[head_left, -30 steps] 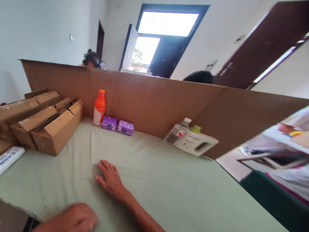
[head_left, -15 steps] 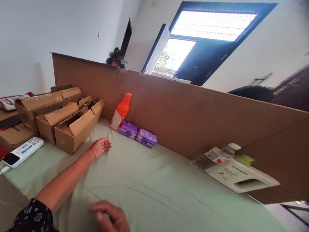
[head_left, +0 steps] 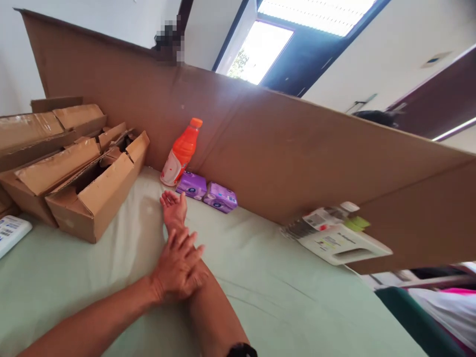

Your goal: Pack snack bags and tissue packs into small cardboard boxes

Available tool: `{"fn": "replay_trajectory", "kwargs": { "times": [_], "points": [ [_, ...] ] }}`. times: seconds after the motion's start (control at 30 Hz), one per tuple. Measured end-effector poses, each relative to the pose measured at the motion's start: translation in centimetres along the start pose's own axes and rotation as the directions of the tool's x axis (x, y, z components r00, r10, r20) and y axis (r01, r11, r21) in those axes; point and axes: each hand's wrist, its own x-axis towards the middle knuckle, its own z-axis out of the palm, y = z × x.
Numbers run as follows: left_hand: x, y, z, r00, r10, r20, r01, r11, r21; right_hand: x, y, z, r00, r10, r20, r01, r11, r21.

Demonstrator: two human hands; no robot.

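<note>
My right arm lies stretched across the pale green tablecloth [head_left: 282, 307]. My right hand [head_left: 173, 208] rests palm up with its fingers loosely apart and holds nothing. It lies just short of two purple packs [head_left: 191, 185] and an orange bottle [head_left: 180, 151] that leans on the cardboard screen. My left hand [head_left: 176, 270] comes in from the lower left. It lies flat on my right forearm with its fingers spread and nothing in it.
A tall cardboard screen [head_left: 278, 158] walls off the table's far side, and a person's head shows above it. Open cardboard boxes [head_left: 92, 193] are stacked at the left beside a white device [head_left: 11, 233]. A white jug [head_left: 342, 243] and a clear bottle [head_left: 320, 220] lie at the right.
Half a second ago my left arm was the one stretched out, palm up by the boxes. Now my right arm is extended and my left hand has come to rest on its forearm.
</note>
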Motion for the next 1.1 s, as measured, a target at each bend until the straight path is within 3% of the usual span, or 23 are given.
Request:
{"fn": "replay_trajectory", "kwargs": {
  "times": [0.1,0.2,0.27,0.37,0.43,0.5,0.6,0.67,0.73,0.8,0.83,0.9,1.0,1.1],
  "points": [
    [-2.1,2.4,3.5,0.962,0.156,0.223,-0.167,0.985,0.035,0.3,0.4,-1.0,1.0,0.013,0.029,-0.014,0.999,0.039],
    [-4.4,4.7,6.3,0.838,0.338,0.428,-0.374,0.927,0.002,0.3,0.1,-2.2,0.998,0.029,0.062,-0.033,0.997,0.07],
    [-5.2,5.5,6.5,0.799,0.401,0.449,-0.426,0.903,-0.05,0.4,-0.1,-2.5,0.996,0.041,0.079,-0.048,0.995,0.085],
    [-4.6,4.5,4.2,0.829,0.385,0.405,-0.433,0.901,0.031,0.4,-0.3,-2.6,0.994,0.056,0.097,-0.067,0.992,0.105],
    [-3.7,2.8,1.4,0.905,0.286,0.316,-0.371,0.894,0.252,0.1,-0.4,-2.6,0.991,0.068,0.116,-0.081,0.99,0.114],
    [-3.2,1.2,-2.0,0.976,0.164,0.142,-0.212,0.848,0.486,-0.5,-0.4,-2.8,0.986,0.082,0.142,-0.099,0.988,0.116],
    [-4.1,1.0,-7.2,0.986,0.125,-0.115,-0.018,0.751,0.66,-0.9,-0.2,-3.2,0.979,0.099,0.177,-0.12,0.987,0.111],
    [-5.3,2.3,-10.3,0.917,0.269,-0.295,0.045,0.665,0.746,-0.8,0.1,-3.4,0.976,0.101,0.191,-0.122,0.987,0.104],
    [-6.1,3.6,-12.8,0.757,0.439,-0.484,0.159,0.594,0.789,-0.5,0.4,-3.5,0.976,0.094,0.198,-0.114,0.989,0.091],
    [-6.4,4.0,-14.7,0.605,0.503,-0.617,0.298,0.575,0.761,-0.3,0.8,-3.6,0.977,0.079,0.199,-0.094,0.993,0.068],
    [-6.4,3.7,-15.3,0.579,0.486,-0.655,0.349,0.578,0.738,-0.3,0.8,-3.6,0.978,0.07,0.198,-0.082,0.995,0.053],
    [-6.3,2.4,-15.7,0.579,0.437,-0.689,0.409,0.575,0.708,-0.3,0.9,-3.6,0.98,0.047,0.195,-0.05,0.999,0.011],
    [-6.5,0.3,-15.2,0.586,0.41,-0.699,0.435,0.569,0.698,-0.6,0.8,-3.4,0.979,-0.002,0.202,0.016,0.997,-0.072],
    [-7.0,-0.6,-14.4,0.562,0.431,-0.706,0.44,0.566,0.697,-1.4,1.3,-2.8,0.975,-0.068,0.212,0.107,0.979,-0.175]
  ]
}}
